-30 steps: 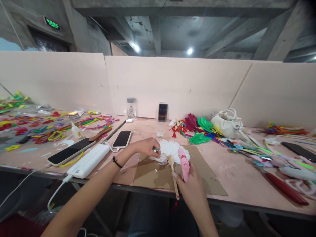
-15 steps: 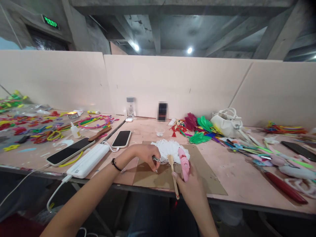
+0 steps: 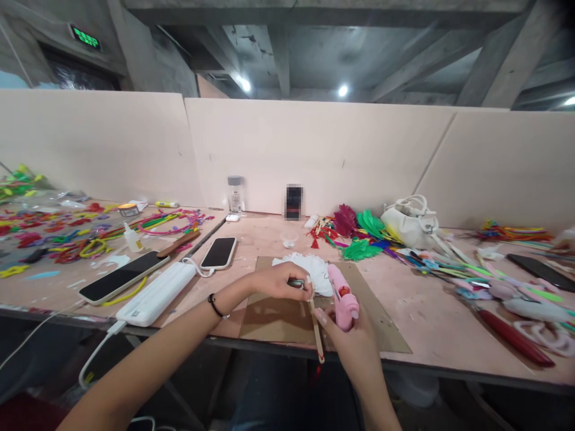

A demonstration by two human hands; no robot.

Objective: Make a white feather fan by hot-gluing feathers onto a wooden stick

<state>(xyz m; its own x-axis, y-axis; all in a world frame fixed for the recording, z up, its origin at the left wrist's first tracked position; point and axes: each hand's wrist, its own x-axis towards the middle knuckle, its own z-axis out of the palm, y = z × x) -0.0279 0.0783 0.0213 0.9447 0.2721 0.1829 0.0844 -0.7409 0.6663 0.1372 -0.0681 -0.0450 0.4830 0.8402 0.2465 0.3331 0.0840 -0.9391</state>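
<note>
A white feather fan (image 3: pixel 309 267) with a wooden handle (image 3: pixel 315 328) lies on a brown cardboard sheet (image 3: pixel 381 317) at the table's front edge. My left hand (image 3: pixel 281 280) is closed in a pinch on a small metal tool, tweezers by the look of it, right at the top of the handle. My right hand (image 3: pixel 348 335) grips a pink glue gun (image 3: pixel 342 296), its nozzle pointing up and away beside the fan. A black band sits on my left wrist.
Two phones (image 3: pixel 218 252) and a white power bank (image 3: pixel 157 293) with a cable lie to the left. Coloured feathers (image 3: pixel 363 233), a white bag (image 3: pixel 411 222), a red-handled tool (image 3: pixel 512 338) and craft scraps cover the right. A small bottle (image 3: pixel 235 194) stands at the back wall. Colourful bits crowd the far left.
My left hand has moved right from the fan's feathers to the top of the handle. The glue gun has tilted more upright in my right hand.
</note>
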